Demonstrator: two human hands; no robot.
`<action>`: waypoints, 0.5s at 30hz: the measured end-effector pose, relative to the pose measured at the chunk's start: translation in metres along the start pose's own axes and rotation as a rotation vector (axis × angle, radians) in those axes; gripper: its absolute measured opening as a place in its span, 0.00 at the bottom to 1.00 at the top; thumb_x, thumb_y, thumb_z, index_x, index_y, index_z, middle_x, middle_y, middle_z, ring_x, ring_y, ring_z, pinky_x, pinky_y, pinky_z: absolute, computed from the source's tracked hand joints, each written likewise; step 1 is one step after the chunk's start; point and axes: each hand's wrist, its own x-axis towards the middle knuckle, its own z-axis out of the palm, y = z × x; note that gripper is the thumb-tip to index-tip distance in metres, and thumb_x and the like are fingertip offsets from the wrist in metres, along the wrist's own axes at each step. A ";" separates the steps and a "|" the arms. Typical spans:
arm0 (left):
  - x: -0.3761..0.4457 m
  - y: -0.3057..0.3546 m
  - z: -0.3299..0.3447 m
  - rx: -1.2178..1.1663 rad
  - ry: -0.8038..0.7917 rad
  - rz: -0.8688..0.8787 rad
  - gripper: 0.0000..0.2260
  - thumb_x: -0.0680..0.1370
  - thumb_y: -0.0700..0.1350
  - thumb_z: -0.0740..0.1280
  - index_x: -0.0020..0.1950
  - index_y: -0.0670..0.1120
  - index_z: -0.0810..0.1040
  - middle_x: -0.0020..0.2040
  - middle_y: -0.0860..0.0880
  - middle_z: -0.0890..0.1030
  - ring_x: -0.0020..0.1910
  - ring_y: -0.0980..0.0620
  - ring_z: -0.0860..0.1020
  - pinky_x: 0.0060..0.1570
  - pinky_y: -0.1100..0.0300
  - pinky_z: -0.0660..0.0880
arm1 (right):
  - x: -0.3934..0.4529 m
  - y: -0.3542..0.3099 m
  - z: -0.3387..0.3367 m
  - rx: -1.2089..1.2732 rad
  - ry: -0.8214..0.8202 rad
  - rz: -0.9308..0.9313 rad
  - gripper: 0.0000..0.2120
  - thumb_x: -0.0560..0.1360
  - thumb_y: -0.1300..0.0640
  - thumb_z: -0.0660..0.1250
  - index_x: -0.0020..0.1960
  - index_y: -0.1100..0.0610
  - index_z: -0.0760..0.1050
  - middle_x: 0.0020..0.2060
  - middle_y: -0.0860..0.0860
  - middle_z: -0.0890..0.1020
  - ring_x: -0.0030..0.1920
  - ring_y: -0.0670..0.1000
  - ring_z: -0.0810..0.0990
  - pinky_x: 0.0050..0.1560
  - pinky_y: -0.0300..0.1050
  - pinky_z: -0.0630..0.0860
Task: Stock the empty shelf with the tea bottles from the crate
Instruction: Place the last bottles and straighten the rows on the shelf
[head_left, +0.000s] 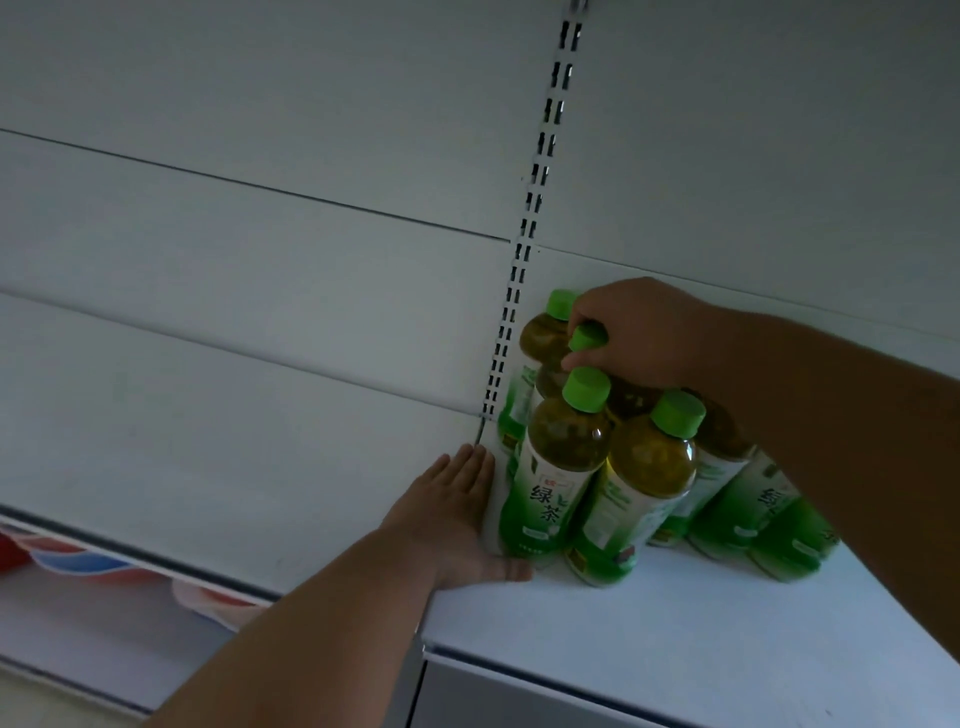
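Observation:
Several green tea bottles with green caps and green-white labels stand clustered on the white shelf (675, 623), against the back panel. My right hand (639, 332) reaches in from the right and grips the cap and neck of a middle bottle (587, 338) in the back row. My left hand (457, 509) lies flat with straight fingers on the shelf, its side touching the front left bottle (556, 467). Another front bottle (644, 478) stands to its right. My right forearm hides part of the bottles on the right (748, 499).
A slotted upright rail (519, 270) runs down the back panel just left of the bottles. The neighbouring shelf bay (234, 467) lies to the left. Below the shelf edge at lower left, red, blue and white packaging (83, 564) shows.

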 end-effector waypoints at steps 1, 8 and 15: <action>0.001 0.000 0.001 0.000 0.009 0.000 0.62 0.60 0.86 0.48 0.79 0.46 0.31 0.78 0.50 0.31 0.76 0.54 0.31 0.74 0.56 0.33 | 0.002 0.000 -0.001 0.000 0.015 -0.018 0.19 0.76 0.41 0.69 0.58 0.54 0.78 0.51 0.51 0.78 0.49 0.50 0.73 0.45 0.44 0.64; 0.002 -0.003 0.007 -0.012 0.041 0.007 0.64 0.57 0.87 0.44 0.79 0.47 0.32 0.78 0.51 0.32 0.76 0.55 0.31 0.75 0.56 0.35 | 0.014 -0.009 -0.004 -0.046 0.068 -0.120 0.21 0.74 0.39 0.70 0.54 0.55 0.79 0.38 0.43 0.69 0.44 0.49 0.71 0.38 0.44 0.61; 0.002 -0.003 0.006 -0.024 0.039 0.008 0.63 0.58 0.86 0.48 0.80 0.48 0.32 0.79 0.51 0.33 0.77 0.55 0.32 0.74 0.57 0.34 | 0.015 -0.003 -0.010 -0.010 0.088 -0.099 0.19 0.73 0.38 0.70 0.46 0.54 0.77 0.37 0.48 0.74 0.38 0.47 0.73 0.34 0.41 0.62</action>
